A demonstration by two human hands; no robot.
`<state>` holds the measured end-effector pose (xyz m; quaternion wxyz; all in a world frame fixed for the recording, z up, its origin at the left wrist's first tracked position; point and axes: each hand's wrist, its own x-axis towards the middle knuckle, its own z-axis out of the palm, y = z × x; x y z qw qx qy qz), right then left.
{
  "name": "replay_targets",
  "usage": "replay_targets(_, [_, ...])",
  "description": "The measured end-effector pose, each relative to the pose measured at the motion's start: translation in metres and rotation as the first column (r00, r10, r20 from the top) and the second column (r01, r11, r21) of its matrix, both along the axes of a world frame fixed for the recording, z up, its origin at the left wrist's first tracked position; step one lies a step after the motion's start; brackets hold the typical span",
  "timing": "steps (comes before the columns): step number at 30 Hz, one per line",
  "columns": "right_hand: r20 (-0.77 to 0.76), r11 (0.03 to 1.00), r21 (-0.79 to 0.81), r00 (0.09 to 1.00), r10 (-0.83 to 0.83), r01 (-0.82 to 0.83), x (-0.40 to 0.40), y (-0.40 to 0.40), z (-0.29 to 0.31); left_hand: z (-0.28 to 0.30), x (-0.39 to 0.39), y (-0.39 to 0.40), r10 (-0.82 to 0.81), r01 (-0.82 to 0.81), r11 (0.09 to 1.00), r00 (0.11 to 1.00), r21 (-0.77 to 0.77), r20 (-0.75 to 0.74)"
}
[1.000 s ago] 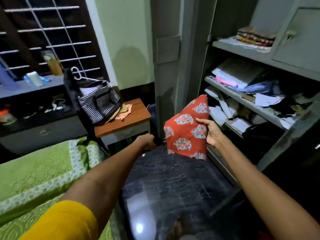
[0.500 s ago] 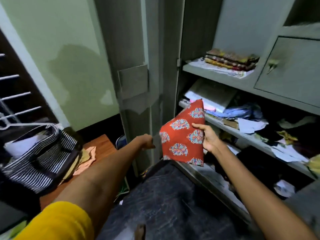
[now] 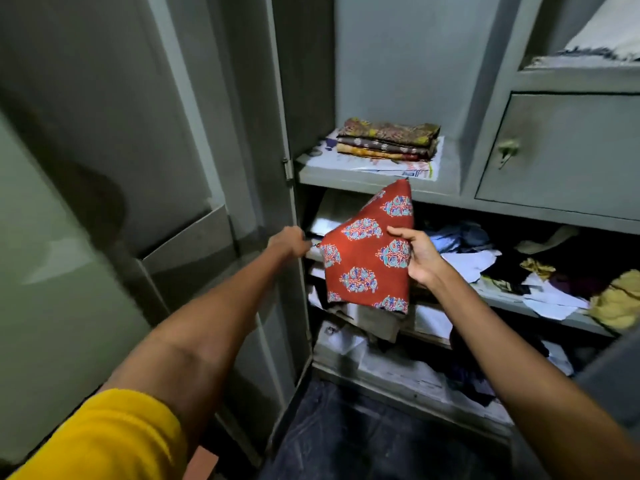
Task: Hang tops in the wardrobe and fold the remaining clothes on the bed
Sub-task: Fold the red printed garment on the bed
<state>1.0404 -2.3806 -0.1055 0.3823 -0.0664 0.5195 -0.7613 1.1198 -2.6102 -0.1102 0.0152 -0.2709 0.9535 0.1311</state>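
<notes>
1. At the far left your yellow sleeve (image 3: 104,434) is cut off by the frame's lower edge, and the wall (image 3: 45,306) behind it is blurred.
2. The grey wardrobe door (image 3: 194,161) stands open beside your left arm; its lower end is hidden behind that arm.
3. Your left hand (image 3: 289,242) reaches the door's inner edge with its fingers curled, but they are turned away from you, so you cannot tell whether they grip the edge or only rest there.
4. The folded red printed cloth (image 3: 367,258) hangs in front of the middle shelf (image 3: 502,299), its peak just touching the lip of the upper shelf (image 3: 381,185). It hides whatever lies on the shelves behind it.
5. Your right hand (image 3: 417,256) holds the cloth by its right side, thumb on the front; the other fingers are hidden behind the fabric.
6. On the upper shelf, a stack of folded clothes (image 3: 388,138) sits on paper, with bare shelf to its right and open height above.
7. The middle shelf to the right is crowded with papers and crumpled clothes (image 3: 540,268), dark and hard to tell apart.
8. The small locker door (image 3: 568,150) at upper right is closed; the fabric above it is cut off by the frame.
</notes>
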Motion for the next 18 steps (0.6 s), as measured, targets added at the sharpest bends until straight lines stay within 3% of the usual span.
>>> replay_targets(3, [0.009, 1.000, -0.011, 1.000, -0.025, 0.025, -0.027, -0.016, 0.005, 0.010, -0.045, -0.023, -0.007, 0.019, 0.995, 0.992, 0.099, -0.124])
replay_targets(6, [0.005, 0.999, -0.038, 1.000, -0.009, 0.010, -0.063, -0.030, 0.015, 0.025, -0.094, -0.035, 0.073, 0.049, 0.927, 0.948, 0.371, -0.310])
replay_targets(7, [-0.004, 0.998, -0.059, 1.000, 0.017, -0.017, -0.078, -0.035, 0.019, 0.032, -0.112, -0.038, 0.115, 0.058, 0.861, 0.946, 0.506, -0.304])
replay_targets(10, [0.001, 0.985, -0.124, 0.993, 0.122, -0.121, -0.123, -0.048, 0.031, 0.050, -0.157, -0.049, 0.076, 0.017, 0.549, 0.995, 0.836, -0.070])
replay_targets(13, [-0.051, 0.971, -0.152, 0.982, 0.180, -0.186, -0.164, -0.061, 0.051, 0.058, -0.198, -0.062, -0.014, -0.030, 0.368, 0.999, 0.929, 0.038])
replay_targets(18, [-0.180, 0.977, -0.120, 0.972, 0.152, -0.175, -0.219, -0.086, 0.090, 0.078, -0.250, -0.082, -0.029, 0.007, 0.146, 1.000, 0.989, -0.003])
